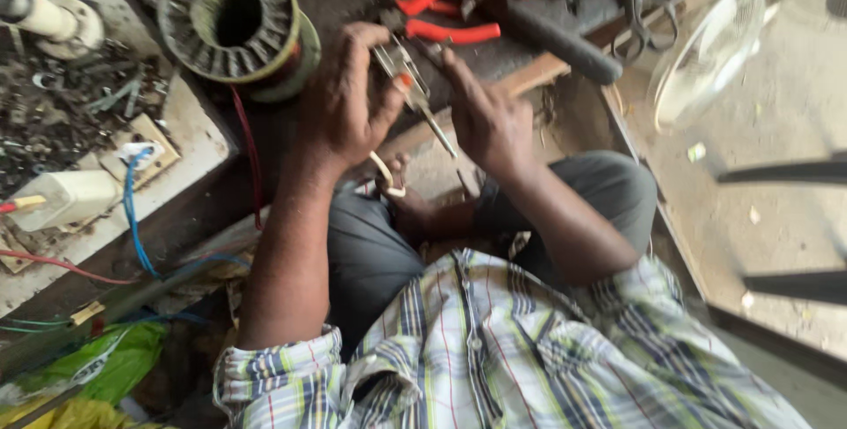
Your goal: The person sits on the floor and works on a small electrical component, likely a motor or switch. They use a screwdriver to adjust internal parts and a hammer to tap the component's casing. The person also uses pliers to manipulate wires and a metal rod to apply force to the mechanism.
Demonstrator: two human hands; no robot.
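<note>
Near the upper middle of the frame a small metal tool [415, 94] is held between both hands, above the lap of the seated person. The grip of the left hand [348, 102] is pressed around the upper part of the tool, with the thumb laid on it; the grip of the right hand [485, 120] is closed on the tool from the other side, though it cannot be told exactly which fingers pinch it. Just behind the hands, red-handled pliers [450, 5] are lying on the dark tabletop [529, 49], almost touching the tool's top. In the upper left a round wound motor stator [238, 23] is seen, with a red wire [250, 151] hanging from it. Further left a white plug [71, 199] and a blue wire [132, 208] are lying. At the upper right, scissors [648, 18] and a fan guard [706, 58] are placed well apart from the hands.
</note>
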